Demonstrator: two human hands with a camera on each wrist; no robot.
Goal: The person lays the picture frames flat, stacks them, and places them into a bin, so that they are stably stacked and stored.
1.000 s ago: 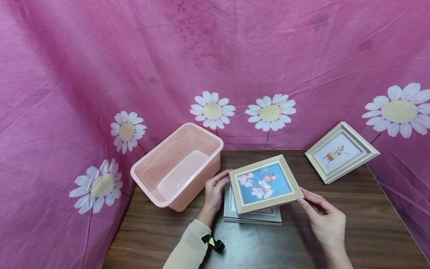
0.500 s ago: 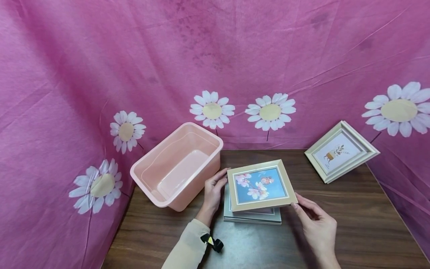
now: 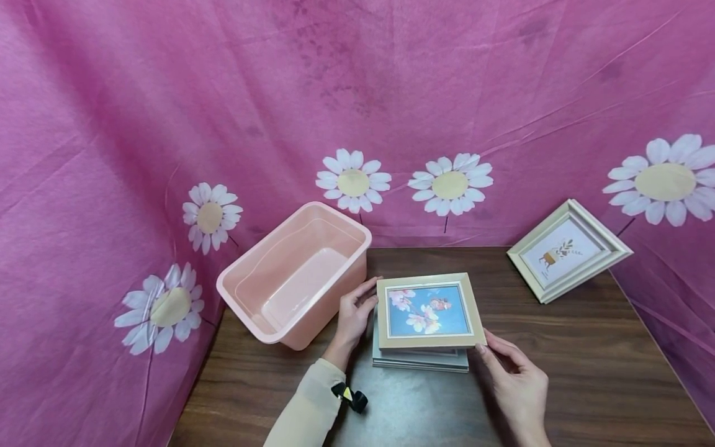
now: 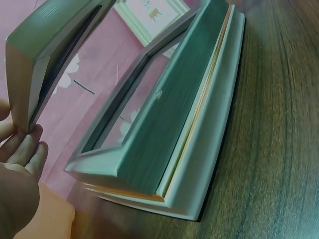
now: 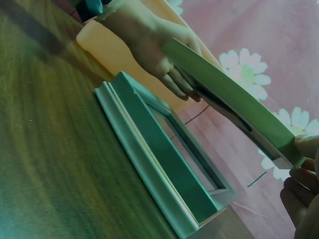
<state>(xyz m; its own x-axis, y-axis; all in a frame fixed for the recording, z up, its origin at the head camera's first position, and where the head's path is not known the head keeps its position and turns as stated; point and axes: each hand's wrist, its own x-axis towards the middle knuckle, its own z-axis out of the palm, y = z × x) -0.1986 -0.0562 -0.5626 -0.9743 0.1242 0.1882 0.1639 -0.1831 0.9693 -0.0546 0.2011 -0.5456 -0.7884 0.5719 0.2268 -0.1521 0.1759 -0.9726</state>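
Observation:
A beige picture frame (image 3: 429,312) with a blue flower-and-bird print is held face up between both hands. My left hand (image 3: 354,318) grips its left edge, fingertips beneath it in the left wrist view. At the near right corner, my right hand (image 3: 516,380) pinches it between thumb and fingers. Directly below lies a stack of picture frames (image 3: 419,362), the top one (image 4: 154,124) grey-green. Both wrist views show a gap between the held frame (image 5: 229,99) and this stack. Most of the top frame's picture is hidden from the head view.
Left of the stack stands a pink plastic bin (image 3: 335,298), nothing visible inside. A cream picture frame (image 3: 570,251) leans at the back right of the wooden table (image 3: 603,372). Pink cloth (image 3: 391,93) with daisies hangs behind and at the sides.
The held picture frame has come down and left, turning to line up more squarely over the stack. My right hand moved left with it; my left hand barely shifted.

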